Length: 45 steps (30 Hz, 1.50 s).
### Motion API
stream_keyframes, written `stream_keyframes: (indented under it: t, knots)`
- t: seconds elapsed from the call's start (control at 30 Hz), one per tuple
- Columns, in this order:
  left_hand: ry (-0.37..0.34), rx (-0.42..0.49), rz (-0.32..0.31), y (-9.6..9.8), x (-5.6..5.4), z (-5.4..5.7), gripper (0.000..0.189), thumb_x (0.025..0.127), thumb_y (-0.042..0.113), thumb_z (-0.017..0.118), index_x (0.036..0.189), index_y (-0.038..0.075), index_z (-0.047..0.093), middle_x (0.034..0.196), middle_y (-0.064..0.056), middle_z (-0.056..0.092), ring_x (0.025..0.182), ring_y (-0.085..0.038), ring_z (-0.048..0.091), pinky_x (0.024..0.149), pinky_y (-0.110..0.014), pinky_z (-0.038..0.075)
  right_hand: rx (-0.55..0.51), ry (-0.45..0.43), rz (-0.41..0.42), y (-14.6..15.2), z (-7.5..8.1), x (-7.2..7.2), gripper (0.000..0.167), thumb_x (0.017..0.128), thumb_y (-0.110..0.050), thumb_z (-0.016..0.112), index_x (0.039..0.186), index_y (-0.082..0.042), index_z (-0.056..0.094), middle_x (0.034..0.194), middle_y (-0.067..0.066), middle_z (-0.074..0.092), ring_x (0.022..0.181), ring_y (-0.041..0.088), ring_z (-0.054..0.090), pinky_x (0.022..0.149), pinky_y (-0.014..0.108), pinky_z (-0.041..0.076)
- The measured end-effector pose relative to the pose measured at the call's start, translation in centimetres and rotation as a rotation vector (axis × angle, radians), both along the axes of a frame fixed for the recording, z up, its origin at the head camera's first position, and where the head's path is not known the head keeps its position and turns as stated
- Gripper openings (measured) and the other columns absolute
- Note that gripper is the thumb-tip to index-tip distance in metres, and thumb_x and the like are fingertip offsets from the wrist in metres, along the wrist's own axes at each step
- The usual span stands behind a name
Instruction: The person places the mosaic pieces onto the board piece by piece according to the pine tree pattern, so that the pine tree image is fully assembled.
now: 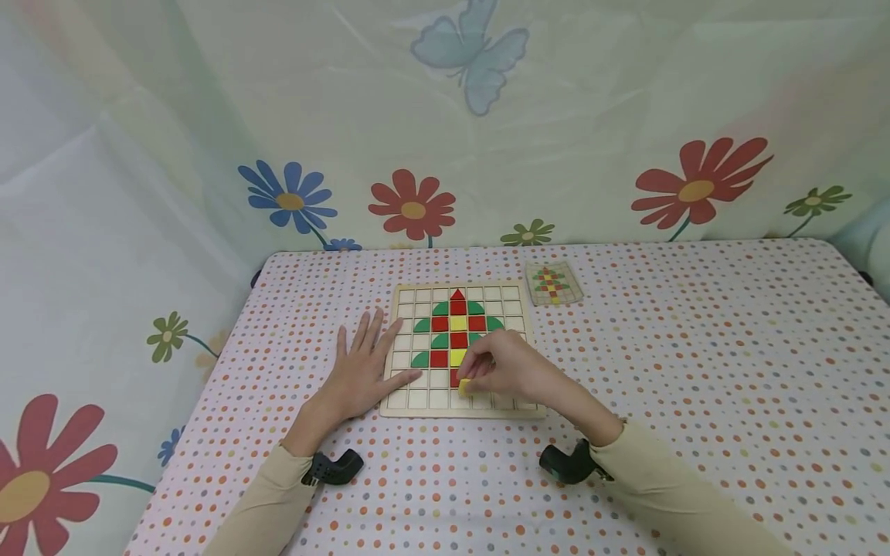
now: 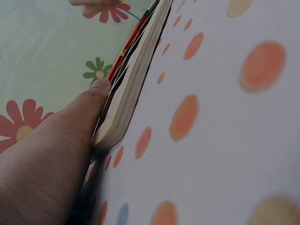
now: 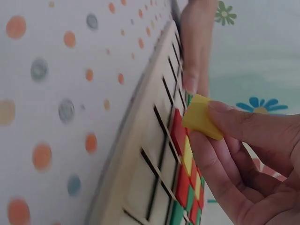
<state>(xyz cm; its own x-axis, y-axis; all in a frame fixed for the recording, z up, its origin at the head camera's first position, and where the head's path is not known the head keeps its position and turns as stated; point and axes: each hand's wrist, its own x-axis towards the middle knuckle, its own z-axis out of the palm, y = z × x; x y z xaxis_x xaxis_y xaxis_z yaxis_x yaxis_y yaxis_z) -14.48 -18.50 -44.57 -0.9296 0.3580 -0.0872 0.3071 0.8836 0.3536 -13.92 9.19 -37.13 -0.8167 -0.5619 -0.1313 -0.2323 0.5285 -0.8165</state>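
A square wooden grid board (image 1: 417,400) lies on the table, with red, yellow and green tiles set in its cells in a tree shape. My right hand (image 1: 511,367) pinches a yellow square tile (image 3: 200,117) between thumb and fingers, over the board's lower middle, just below a red tile (image 1: 454,378). Several tiles on the tree's right side are hidden behind this hand. Spread flat, my left hand (image 1: 361,371) rests at the board's left edge, its thumb (image 2: 89,101) reaching onto the board.
A small pattern card (image 1: 554,283) showing a similar tree lies beyond the board's upper right corner. The dotted tablecloth (image 1: 695,347) covers the table, and a flowered backdrop (image 1: 577,154) rises behind it. Each wrist wears a black camera mount (image 1: 566,462).
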Motion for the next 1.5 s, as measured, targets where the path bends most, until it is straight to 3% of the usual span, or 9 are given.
stream_keyframes:
  t: [0.23, 0.8, 1.1, 1.27, 1.5]
  knots:
    - [0.000, 0.010, 0.003, 0.0, 0.0, -0.1, 0.096, 0.097, 0.066, 0.057, 0.169, 0.015, 0.019, 0.175, -0.017, 0.002, 0.161, -0.037, -0.005, 0.122, -0.070, -0.007, 0.029, 0.015, 0.018, -1.7, -0.9, 0.7, 0.014, 0.084, 0.008, 0.082, 0.082, -0.005, 0.079, 0.073, -0.002, 0.069, 0.068, 0.008, 0.060, 0.064, 0.023, 0.054]
    - [0.014, 0.016, 0.000, 0.0, 0.0, -0.2, 0.095, 0.097, 0.065, 0.058, 0.169, 0.015, 0.021, 0.175, -0.017, 0.004, 0.161, -0.037, -0.004, 0.121, -0.071, -0.005, 0.119, 0.015, -0.003, -2.3, -0.8, 1.1, 0.011, 0.086, 0.009, 0.080, 0.084, -0.002, 0.080, 0.075, -0.002, 0.071, 0.067, 0.010, 0.059, 0.065, 0.023, 0.053]
    - [0.006, 0.015, -0.008, 0.2, 0.1, -0.1, 0.096, 0.097, 0.065, 0.059, 0.169, 0.015, 0.021, 0.175, -0.018, 0.003, 0.161, -0.037, -0.005, 0.122, -0.069, -0.007, 0.247, 0.134, -0.013, -3.1, -0.6, 1.8, 0.011, 0.084, 0.010, 0.081, 0.087, 0.000, 0.082, 0.085, 0.004, 0.076, 0.084, 0.016, 0.066, 0.073, 0.028, 0.059]
    - [0.008, 0.026, -0.010, 0.2, 0.0, 0.0, 0.096, 0.096, 0.064, 0.060, 0.169, 0.015, 0.021, 0.175, -0.018, 0.003, 0.161, -0.037, -0.005, 0.122, -0.070, -0.007, 0.277, 0.186, -0.013, -3.3, -0.5, 2.1, 0.010, 0.083, 0.012, 0.081, 0.086, 0.002, 0.082, 0.085, 0.006, 0.075, 0.084, 0.018, 0.066, 0.075, 0.031, 0.060]
    - [0.016, 0.010, -0.009, 0.1, 0.0, -0.1, 0.095, 0.097, 0.064, 0.059, 0.168, 0.013, 0.023, 0.174, -0.020, 0.006, 0.161, -0.040, -0.003, 0.121, -0.072, -0.004, 0.285, 0.270, 0.076, -2.9, -0.4, 2.4, 0.011, 0.084, 0.013, 0.079, 0.090, 0.004, 0.082, 0.088, 0.009, 0.074, 0.087, 0.021, 0.068, 0.079, 0.032, 0.061]
